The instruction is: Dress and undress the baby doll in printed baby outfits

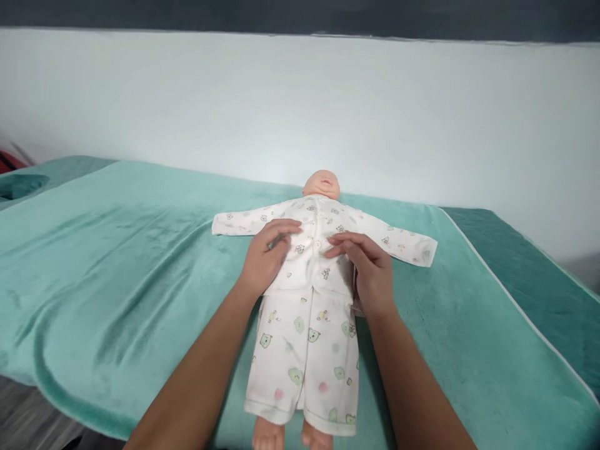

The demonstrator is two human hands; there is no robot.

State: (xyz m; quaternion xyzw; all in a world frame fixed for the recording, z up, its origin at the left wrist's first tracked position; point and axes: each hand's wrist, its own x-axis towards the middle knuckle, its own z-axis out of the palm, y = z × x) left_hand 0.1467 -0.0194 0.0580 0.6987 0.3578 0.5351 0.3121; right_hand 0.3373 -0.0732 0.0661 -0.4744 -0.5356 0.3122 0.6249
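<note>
Fingers [284, 224] loosely parted, clasping nothing visible — at nine and three o'clock on doll's shirt [300, 270].
Could bunch loose cloth — from dragging too hard.

From the wearer's head, one camera faces forward and down, near the clothed doll [309, 269] mid-frame, wall [300, 100] above.

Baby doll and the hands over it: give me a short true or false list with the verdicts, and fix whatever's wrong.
1. The baby doll lies on its back. True.
2. Its trousers are solid blue. False: the trousers are white with printed motifs.
3. The left hand and right hand are at the front of the shirt. True.
4. Its feet wear socks. False: the feet are bare.
5. A teal blanket lies beneath it. True.
</note>
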